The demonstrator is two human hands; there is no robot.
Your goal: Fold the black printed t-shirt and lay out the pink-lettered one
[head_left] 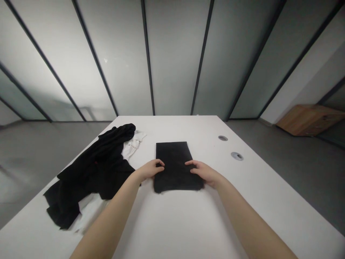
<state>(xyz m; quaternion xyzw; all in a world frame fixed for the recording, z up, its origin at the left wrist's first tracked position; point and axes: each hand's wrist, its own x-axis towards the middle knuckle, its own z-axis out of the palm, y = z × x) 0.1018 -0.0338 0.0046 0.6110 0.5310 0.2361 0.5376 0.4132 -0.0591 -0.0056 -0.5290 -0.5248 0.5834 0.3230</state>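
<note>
1. Black folded cloth (172,160) lies as a flat, squared panel on the white table (269,190) at 12 o'clock from the wearer, its longer sides running away from us. We count it as the piece in hand.
2. The left hand (148,171) reaches in from 7 o'clock and sits at the cloth's left edge. Its left fingers (159,164) curl close together, with the tips at the fabric. We cannot tell whether they pinch it, as the thumb is out of sight.
3. The right hand (205,175) arrives from 5 o'clock at the right edge. Its right fingers (192,166) lie nearly together and stretch inward across the top of the cloth, with no clear grip.
4. We judge that contact on both sides serves to steady the panel and keep its edges square.
5. A crumpled black garment (94,169) sprawls at 10 o'clock, just beside the left wrist. A white cloth (132,145) pokes out at its far end, and a paler white cloth (86,212) shows at its near end. This heap seems set aside to leave working room.
6. Two round cable grommets (222,138) sit in the tabletop at 1 o'clock. A wooden cabinet (309,119) stands on the grey floor (296,162) at 2 o'clock, and frosted glass panels (175,61) rise beyond the table.
</note>
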